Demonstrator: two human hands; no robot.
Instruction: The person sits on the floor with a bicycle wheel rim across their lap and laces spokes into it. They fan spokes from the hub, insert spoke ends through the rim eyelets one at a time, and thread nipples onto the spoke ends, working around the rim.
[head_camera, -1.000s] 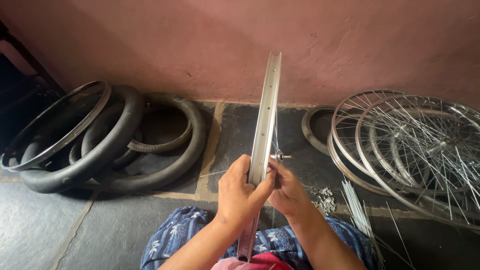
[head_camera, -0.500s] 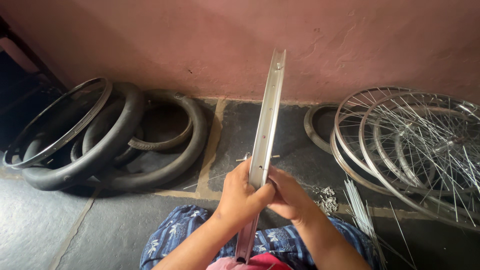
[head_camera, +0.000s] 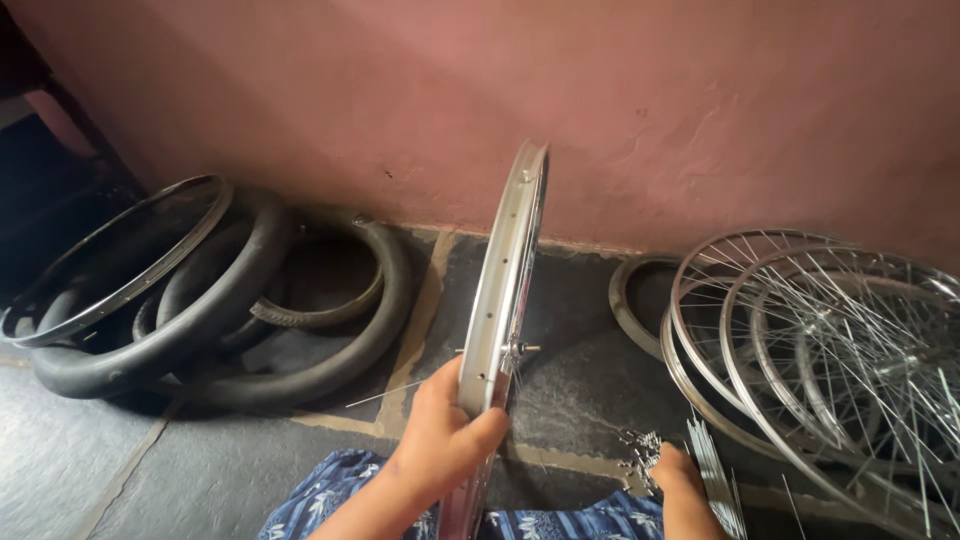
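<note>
Pink wall (head_camera: 700, 110) shuts off the far side; tyres (head_camera: 230, 320) crowd the floor on my left, spoked wheels (head_camera: 830, 350) on my right, w/ a bare strip of floor (head_camera: 570, 330) btwn. Rim (head_camera: 505, 300) stands upright in that strip, leaning twd the wall, my left hand (head_camera: 445, 440) w/ fingers curled tight round its lower edge. Right hand (head_camera: 680, 475) is down on the loose spokes (head_camera: 715, 480) just beside the wheels, can't tell if its fingers are pinching any.

Hands in view: two, the left hand (head_camera: 440, 440) and the right hand (head_camera: 678, 472). Bare metal rim held upright (head_camera: 508, 300): one. Black rubber tyres (head_camera: 215, 310) piled on the floor at the left: at least three; overlap prevents an exact count. Dark rim (head_camera: 120, 260) leaning on that pile: one. Spoked wheels (head_camera: 830, 340) stacked at the right: at least three. Separate ring (head_camera: 625, 300) beside them: one. Bundle of loose spokes (head_camera: 715, 475): one; individual spokes cannot be counted.
</note>
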